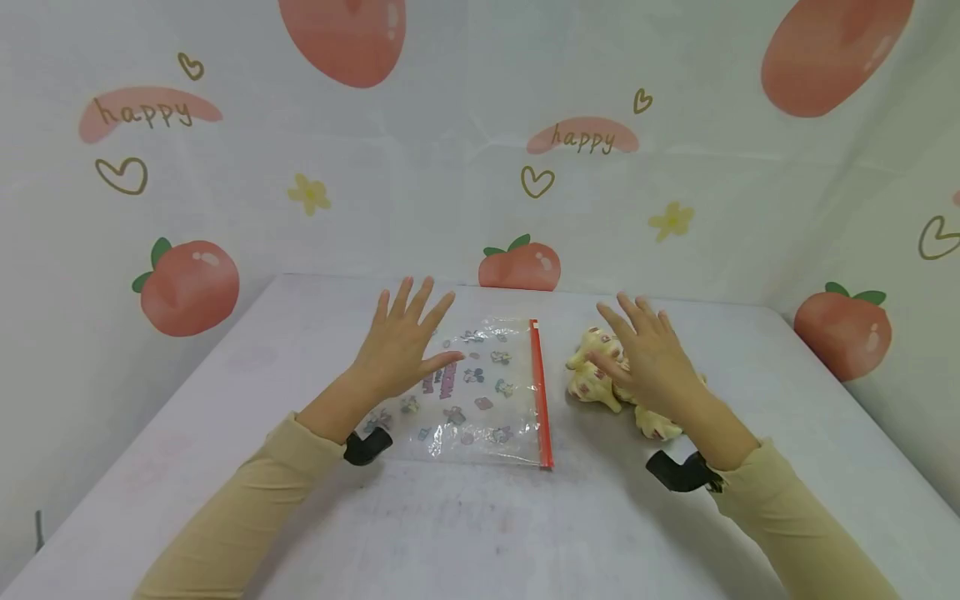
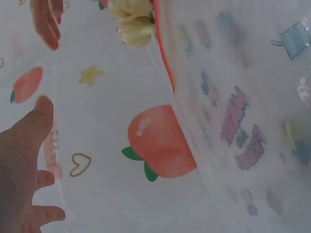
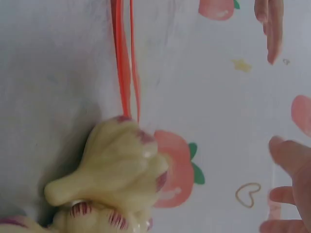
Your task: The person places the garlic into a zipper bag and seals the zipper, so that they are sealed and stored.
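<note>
A clear zip bag [image 1: 480, 400] printed with small cartoon figures lies flat on the table, its red zipper edge [image 1: 542, 392] facing right. To its right sits a pile of several garlic bulbs [image 1: 592, 385], cream with purplish marks; the right forearm and hand hide part of it. My left hand [image 1: 397, 350] is over the bag's left part, fingers spread and holding nothing. My right hand [image 1: 648, 358] is above the garlic, its fingers also extended and nothing in them. The right wrist view shows a garlic bulb [image 3: 116, 165] close up, near the red zipper.
The white table [image 1: 465, 533] meets a white backdrop [image 1: 420, 167] printed with peaches, hearts and "happy". A black band piece [image 1: 367, 447] is on the left wrist and another [image 1: 678, 472] on the right. A thin dark object [image 1: 39, 531] shows at the far left edge.
</note>
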### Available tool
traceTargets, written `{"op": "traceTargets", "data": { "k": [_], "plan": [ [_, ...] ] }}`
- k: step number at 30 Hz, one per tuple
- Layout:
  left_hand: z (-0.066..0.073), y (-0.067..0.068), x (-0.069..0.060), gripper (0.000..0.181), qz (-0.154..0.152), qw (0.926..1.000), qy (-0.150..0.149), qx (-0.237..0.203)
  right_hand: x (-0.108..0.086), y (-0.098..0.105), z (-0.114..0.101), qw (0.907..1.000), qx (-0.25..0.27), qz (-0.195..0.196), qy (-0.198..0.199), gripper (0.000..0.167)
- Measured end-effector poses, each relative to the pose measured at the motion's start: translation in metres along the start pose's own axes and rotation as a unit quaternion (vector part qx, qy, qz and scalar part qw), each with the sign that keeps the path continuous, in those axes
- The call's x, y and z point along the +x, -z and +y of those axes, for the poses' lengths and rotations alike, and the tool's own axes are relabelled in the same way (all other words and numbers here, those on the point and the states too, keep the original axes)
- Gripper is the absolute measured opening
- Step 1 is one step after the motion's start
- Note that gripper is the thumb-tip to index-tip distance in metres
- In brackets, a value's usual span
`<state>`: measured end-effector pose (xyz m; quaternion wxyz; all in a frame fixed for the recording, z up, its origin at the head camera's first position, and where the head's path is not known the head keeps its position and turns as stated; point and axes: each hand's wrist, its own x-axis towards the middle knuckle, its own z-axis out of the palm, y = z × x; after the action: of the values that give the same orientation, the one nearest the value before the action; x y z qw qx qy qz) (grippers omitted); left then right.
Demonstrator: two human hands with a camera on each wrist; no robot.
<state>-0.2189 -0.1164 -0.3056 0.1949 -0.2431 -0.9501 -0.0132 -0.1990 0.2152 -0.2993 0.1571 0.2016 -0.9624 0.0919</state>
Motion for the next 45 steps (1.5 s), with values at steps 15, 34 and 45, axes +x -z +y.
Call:
{"op": "traceTargets", "data": {
  "k": [15,34,45],
  "plan": [
    [0.035,0.000,0.012,0.060,-0.103,0.9871,-0.088,-0.085,-0.016,-0.031,-0.036,0.9873,0.095,-0.088,0.092,0.028],
    [0.078,-0.044,0.024,0.065,-0.270,0.9463,-0.098,-0.148,-0.024,-0.059,-0.042,0.9822,0.033,-0.167,0.079,0.021],
    [0.081,-0.055,0.024,0.074,-0.295,0.9400,-0.077,-0.153,-0.024,-0.060,-0.046,0.9800,0.052,-0.172,0.085,0.038]
  ]
}}
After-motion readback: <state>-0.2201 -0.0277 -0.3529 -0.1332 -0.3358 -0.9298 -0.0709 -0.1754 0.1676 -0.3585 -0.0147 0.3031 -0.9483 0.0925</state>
